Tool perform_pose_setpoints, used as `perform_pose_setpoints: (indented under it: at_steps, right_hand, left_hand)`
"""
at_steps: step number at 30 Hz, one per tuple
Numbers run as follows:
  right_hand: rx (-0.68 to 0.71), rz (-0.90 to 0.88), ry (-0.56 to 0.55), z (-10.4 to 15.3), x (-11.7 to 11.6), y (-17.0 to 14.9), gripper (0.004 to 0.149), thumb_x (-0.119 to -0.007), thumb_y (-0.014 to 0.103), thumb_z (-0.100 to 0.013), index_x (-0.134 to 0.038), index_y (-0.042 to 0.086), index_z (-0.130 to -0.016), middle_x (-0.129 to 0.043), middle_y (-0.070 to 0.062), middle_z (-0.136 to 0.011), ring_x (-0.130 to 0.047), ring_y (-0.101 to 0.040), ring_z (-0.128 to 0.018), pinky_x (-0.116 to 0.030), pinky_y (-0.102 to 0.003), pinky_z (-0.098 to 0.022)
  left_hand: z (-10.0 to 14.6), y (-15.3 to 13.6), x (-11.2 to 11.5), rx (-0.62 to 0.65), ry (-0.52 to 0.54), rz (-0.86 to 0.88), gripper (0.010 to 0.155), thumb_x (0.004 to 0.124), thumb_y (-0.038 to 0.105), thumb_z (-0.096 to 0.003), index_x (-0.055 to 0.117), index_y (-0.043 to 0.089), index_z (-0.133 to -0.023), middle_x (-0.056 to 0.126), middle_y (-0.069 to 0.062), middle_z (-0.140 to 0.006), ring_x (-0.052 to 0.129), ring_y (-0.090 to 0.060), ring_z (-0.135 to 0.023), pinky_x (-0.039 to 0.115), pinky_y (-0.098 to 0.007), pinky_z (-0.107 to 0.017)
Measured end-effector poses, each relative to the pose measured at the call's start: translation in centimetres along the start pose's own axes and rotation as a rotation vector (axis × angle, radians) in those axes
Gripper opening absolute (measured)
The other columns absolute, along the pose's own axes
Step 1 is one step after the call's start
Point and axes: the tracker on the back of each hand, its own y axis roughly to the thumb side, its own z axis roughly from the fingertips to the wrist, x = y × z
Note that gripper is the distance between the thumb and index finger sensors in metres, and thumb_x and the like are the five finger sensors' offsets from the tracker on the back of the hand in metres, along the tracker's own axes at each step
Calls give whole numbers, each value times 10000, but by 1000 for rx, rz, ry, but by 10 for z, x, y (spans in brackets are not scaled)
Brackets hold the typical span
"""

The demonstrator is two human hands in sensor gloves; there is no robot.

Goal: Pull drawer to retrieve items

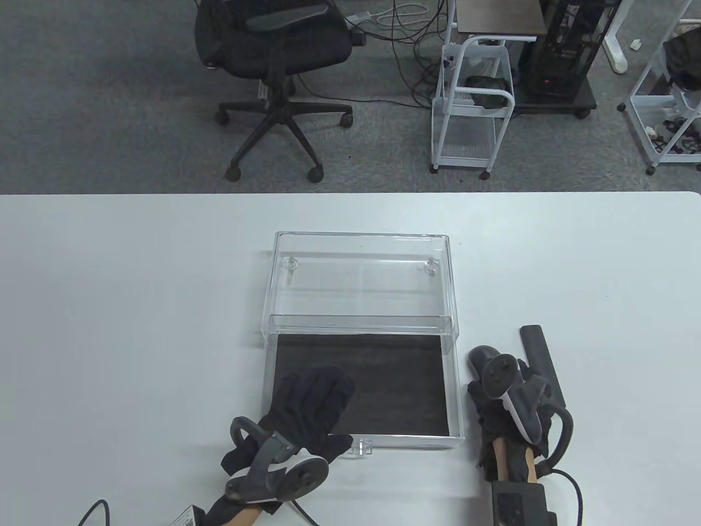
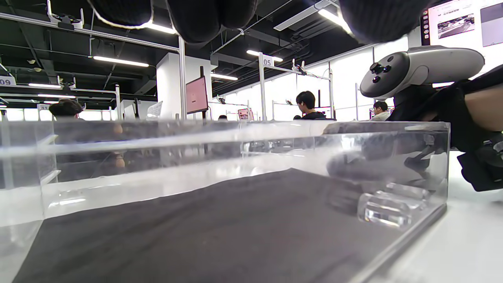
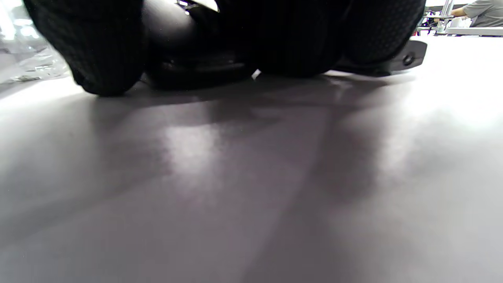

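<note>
Setting: white table (image 1: 109,307) in an open office; a black swivel chair (image 1: 274,66) and a white wire cart (image 1: 471,120) stand on grey carpet beyond its far edge.
Drawer: clear plastic drawer (image 1: 361,383), pulled well out of its clear case (image 1: 361,279) toward the person; a black liner covers its floor, and no loose item shows on the liner.
Handle: small clear tab (image 1: 361,446) at the middle of the drawer's front wall, just beside the left thumb.
Left hand: left hand (image 1: 306,405) reaches over the front wall with fingers spread flat above the liner; it grips nothing visible.
Right hand: right hand (image 1: 509,405) rests on the table just right of the drawer, fingers curled down onto a long black bar-shaped item (image 1: 539,356); whether it grips the bar or merely lies on it cannot be told.
Step in hand (judged): the bar appears already out of the drawer; the left hand seems to be checking the drawer floor.
Technique (judged): keep the palm low and flat, sweep toward the back under the case, and avoid pushing the front wall, which would slide the drawer in.
Writing: a post sign reads "05" (image 2: 267,61); a further sign at the left edge reads "09" (image 2: 6,81). No brand name is legible.
</note>
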Motion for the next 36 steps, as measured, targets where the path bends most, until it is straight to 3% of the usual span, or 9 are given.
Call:
perform_pose_setpoints:
  at_steps: [6, 11, 16, 21, 25, 28, 36]
  right_hand:
    - [56, -39, 71, 7, 15, 1, 1030, -802, 618, -462, -366, 0, -1160, -544, -278, -1073, -692, -481, -854, -634, -663, -650]
    - [160, -99, -162, 38, 57, 7, 982, -800, 579, -482, -374, 17, -1165, -511, -287, -1096, -669, -503, -882, -614, -678, -656]
    - [376, -152, -360, 85, 82, 23, 927, -774, 571, -502, -399, 53, -1173, -440, -274, -1159, -609, -523, -965, -594, -687, -674]
    - [586, -134, -389, 124, 80, 46, 888, -748, 565, -524, -362, 126, -1193, -368, -223, -1221, -557, -528, -1044, -587, -692, -694]
    - [737, -112, -345, 139, 66, 64, 926, -720, 588, -521, -248, 160, -1193, -307, -201, -1241, -474, -520, -1101, -533, -714, -721]
    - [831, -108, -331, 143, 56, 75, 926, -714, 587, -516, -233, 165, -1187, -267, -186, -1242, -404, -506, -1124, -482, -724, -735]
    - [885, -162, -284, 141, 46, 79, 928, -711, 574, -517, -234, 131, -1179, -247, -210, -1230, -364, -499, -1127, -446, -714, -747]
  left_hand:
    - [1, -2, 0, -9, 9, 11, 962, 700, 599, -476, 147, 210, -1161, 407, -152, -1242, 560, -414, -1123, 519, -705, -768]
    - [1, -5, -2, -19, 18, 27, 957, 703, 594, -477, 156, 212, -1164, 402, -151, -1244, 548, -419, -1125, 511, -709, -770]
    - [2, -11, -6, -31, 46, 47, 942, 702, 594, -479, 182, 219, -1169, 384, -151, -1247, 522, -426, -1132, 497, -714, -771]
    - [3, -14, -8, -38, 94, 65, 879, 706, 561, -496, 258, 232, -1177, 416, -143, -1238, 529, -423, -1126, 486, -723, -769]
    - [4, -15, -8, -39, 112, 75, 869, 705, 565, -495, 284, 230, -1177, 371, -153, -1249, 471, -440, -1147, 469, -729, -771]
    - [3, -16, -6, -40, 107, 79, 870, 701, 572, -495, 287, 226, -1178, 333, -158, -1257, 433, -445, -1162, 455, -731, -772]
    - [4, -17, -6, -38, 121, 91, 885, 695, 593, -488, 283, 221, -1178, 326, -158, -1259, 409, -444, -1170, 443, -730, -773]
